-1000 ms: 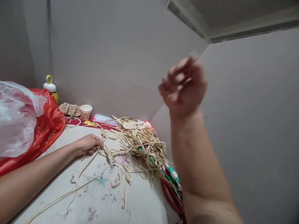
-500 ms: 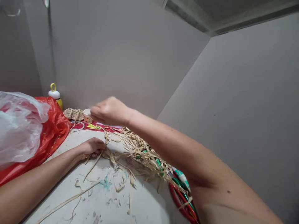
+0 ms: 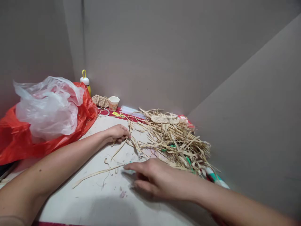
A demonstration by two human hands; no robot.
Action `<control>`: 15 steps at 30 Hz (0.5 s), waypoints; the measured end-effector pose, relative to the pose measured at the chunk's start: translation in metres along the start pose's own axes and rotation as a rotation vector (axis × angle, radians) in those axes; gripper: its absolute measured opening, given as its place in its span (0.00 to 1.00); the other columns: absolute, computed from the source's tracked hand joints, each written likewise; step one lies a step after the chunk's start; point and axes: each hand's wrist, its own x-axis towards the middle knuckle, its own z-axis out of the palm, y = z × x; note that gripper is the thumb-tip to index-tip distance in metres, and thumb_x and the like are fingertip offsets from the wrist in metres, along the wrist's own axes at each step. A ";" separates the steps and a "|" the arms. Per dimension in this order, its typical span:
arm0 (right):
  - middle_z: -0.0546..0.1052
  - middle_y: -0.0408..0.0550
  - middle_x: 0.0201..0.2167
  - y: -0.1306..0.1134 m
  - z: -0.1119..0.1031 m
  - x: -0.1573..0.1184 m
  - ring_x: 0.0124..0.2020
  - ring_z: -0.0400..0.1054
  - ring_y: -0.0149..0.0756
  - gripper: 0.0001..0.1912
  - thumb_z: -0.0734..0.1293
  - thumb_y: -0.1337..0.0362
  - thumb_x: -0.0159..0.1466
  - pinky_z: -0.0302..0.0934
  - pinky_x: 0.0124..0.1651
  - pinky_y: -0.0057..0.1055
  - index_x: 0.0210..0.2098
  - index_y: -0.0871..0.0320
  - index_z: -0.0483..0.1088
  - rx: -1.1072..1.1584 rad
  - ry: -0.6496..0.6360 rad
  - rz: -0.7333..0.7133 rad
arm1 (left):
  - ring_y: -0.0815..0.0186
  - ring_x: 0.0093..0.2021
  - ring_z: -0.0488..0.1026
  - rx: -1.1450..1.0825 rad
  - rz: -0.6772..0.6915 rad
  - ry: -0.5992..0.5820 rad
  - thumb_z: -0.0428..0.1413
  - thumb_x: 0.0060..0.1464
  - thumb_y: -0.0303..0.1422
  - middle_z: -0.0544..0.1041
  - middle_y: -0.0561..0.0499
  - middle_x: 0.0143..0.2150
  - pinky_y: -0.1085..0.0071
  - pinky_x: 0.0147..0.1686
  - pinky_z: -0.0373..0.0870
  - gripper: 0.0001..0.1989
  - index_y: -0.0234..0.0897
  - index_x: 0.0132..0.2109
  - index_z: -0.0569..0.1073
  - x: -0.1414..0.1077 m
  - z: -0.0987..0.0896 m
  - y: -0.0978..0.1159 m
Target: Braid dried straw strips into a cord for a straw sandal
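Note:
My left hand [image 3: 119, 133] is closed around the lower part of some dry straw strands [image 3: 130, 125] standing at its fingertips, and loose ends hang below it. My right hand [image 3: 155, 179] hovers low over the white tabletop, index finger stretched out and thumb apart. Its index fingertip meets or nearly meets the end of a long single straw strand [image 3: 98, 172] lying on the table; whether they touch I cannot tell. To the right spreads a big heap of dry straw [image 3: 178, 141], with a small woven straw sole [image 3: 164, 119] on top.
A red plastic bag [image 3: 90, 111] under a crumpled clear bag [image 3: 54, 110] fills the left side. Along the back stand a yellow bottle with a white lid [image 3: 85, 81], a woven straw piece [image 3: 100, 101] and a paper cup [image 3: 114, 103]. Grey walls rise behind and to the right.
My right hand has come down from above the straw toward the tabletop, its fingers opening. My left hand keeps its grip on the straw. The view has shifted left and downward.

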 end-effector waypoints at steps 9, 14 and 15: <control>0.74 0.46 0.26 -0.009 0.035 0.065 0.24 0.63 0.32 0.10 0.57 0.62 0.63 0.47 0.26 0.27 0.37 0.58 0.67 -0.303 0.077 -0.154 | 0.78 0.12 0.48 0.002 0.007 0.001 0.56 0.47 0.29 0.56 0.59 0.11 0.78 0.13 0.45 0.07 0.30 0.25 0.70 0.000 -0.002 -0.001; 0.71 0.43 0.26 0.001 -0.003 0.031 0.25 0.60 0.28 0.07 0.58 0.69 0.61 0.51 0.29 0.25 0.28 0.58 0.65 -0.252 0.153 -0.227 | 0.79 0.11 0.48 -0.010 0.022 -0.011 0.58 0.45 0.31 0.56 0.60 0.11 0.77 0.13 0.43 0.08 0.31 0.24 0.69 0.003 -0.003 -0.002; 0.71 0.44 0.26 0.004 -0.010 0.021 0.26 0.61 0.29 0.07 0.58 0.70 0.61 0.52 0.31 0.26 0.28 0.58 0.66 -0.251 0.171 -0.197 | 0.79 0.12 0.48 -0.011 0.022 -0.011 0.58 0.45 0.31 0.56 0.59 0.11 0.77 0.13 0.43 0.08 0.31 0.24 0.69 0.003 -0.002 -0.002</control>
